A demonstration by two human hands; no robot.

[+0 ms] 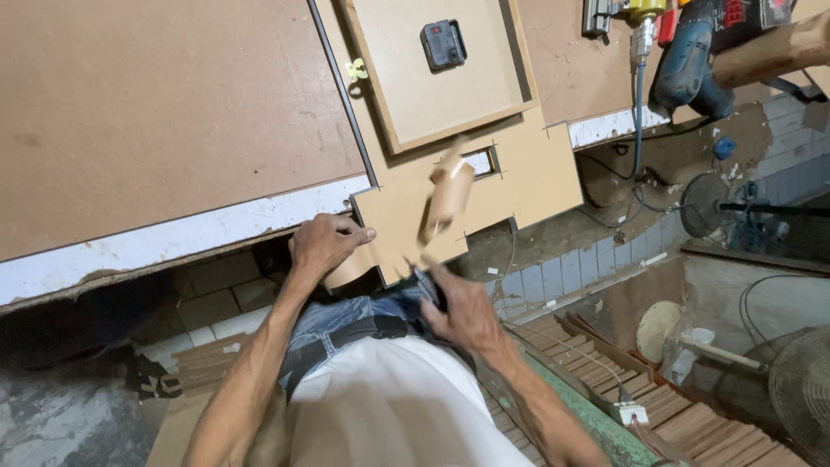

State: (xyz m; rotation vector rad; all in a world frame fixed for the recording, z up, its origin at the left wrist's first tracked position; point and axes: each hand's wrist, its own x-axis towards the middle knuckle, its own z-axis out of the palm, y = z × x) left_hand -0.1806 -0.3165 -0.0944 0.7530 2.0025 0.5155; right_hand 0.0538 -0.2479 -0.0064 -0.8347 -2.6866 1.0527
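Observation:
My left hand (324, 245) grips the near edge of a notched brown fibreboard panel (527, 169) that overhangs the workbench. My right hand (462, 310) is closed around a dark-handled tool (430, 288) held against the panel's underside corner. A blurred roll of tan tape (450, 192) sits or moves above the panel, just beyond my right hand. On the panel lies a shallow wooden frame (510, 60) with a small black box (443, 44) fixed in its middle.
A large brown board (164, 104) covers the bench to the left. Power drills (687, 60) and cables lie at the top right. A stack of wooden slats (683, 415), a fan (804, 389) and tiled floor (553, 272) are below.

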